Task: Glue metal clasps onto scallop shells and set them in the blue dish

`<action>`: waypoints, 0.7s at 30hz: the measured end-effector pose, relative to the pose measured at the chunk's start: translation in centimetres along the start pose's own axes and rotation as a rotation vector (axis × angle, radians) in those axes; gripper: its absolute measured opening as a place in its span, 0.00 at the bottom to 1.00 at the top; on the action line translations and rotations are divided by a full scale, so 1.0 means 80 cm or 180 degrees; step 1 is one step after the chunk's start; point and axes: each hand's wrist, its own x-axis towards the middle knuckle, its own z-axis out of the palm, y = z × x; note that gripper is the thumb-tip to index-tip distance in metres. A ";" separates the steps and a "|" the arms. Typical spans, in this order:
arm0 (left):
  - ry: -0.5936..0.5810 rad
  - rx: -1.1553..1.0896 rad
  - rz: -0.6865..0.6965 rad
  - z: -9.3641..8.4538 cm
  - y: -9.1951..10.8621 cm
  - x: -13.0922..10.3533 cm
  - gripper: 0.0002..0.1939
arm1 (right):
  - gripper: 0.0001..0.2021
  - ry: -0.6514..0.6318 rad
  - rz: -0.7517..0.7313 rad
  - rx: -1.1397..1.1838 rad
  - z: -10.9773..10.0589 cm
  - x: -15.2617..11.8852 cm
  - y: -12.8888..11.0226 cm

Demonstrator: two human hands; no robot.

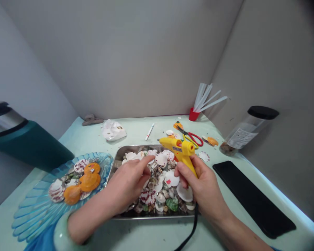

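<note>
My right hand (pixel 202 179) is wrapped round the handle of a yellow hot glue gun (pixel 176 145), its nozzle pointing left. A black cord (pixel 189 232) hangs below that hand. Over a metal tray (pixel 153 218) full of shells and stones, my left hand (pixel 132 179) reaches in with its index finger stretched out. The fingertip is close to a white scallop shell (pixel 161 159); whether they touch I cannot tell. The undersides of its other fingers are hidden. A green stone (pixel 172 204) and a purple-striped shell (pixel 148 197) lie among the shells.
To the left, a blue glass shell-shaped dish (pixel 34 205) holds orange and striped shells, beside a teal bottle (pixel 34 144). Red-handled scissors (pixel 195 137), a red cup (pixel 193 114) of glue sticks and a marker (pixel 149 131) are behind. At right are a clear jar (pixel 244 134) and a black slab (pixel 253 198).
</note>
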 end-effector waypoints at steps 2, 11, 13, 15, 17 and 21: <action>-0.0107 0.0187 0.0066 0.004 0.004 0.015 0.28 | 0.13 0.0068 -0.0115 -0.0021 -0.004 0.001 0.001; -0.0171 0.0282 0.0397 0.030 0.007 0.043 0.29 | 0.12 0.0119 -0.0299 0.0222 -0.010 0.004 0.001; -0.0085 0.0116 0.0366 0.018 0.006 0.044 0.29 | 0.12 0.0113 -0.0308 0.0236 -0.010 0.003 -0.001; 0.0209 -0.0319 0.0195 0.001 0.003 0.041 0.28 | 0.12 0.0113 -0.0319 0.0214 -0.010 0.003 -0.003; 0.0498 -0.0750 -0.0039 -0.013 -0.002 0.034 0.26 | 0.12 0.0126 -0.0307 0.0173 -0.010 0.003 -0.004; 0.0696 -0.1280 -0.0394 -0.019 -0.016 0.012 0.27 | 0.13 0.0086 -0.0274 0.0128 -0.008 0.003 -0.002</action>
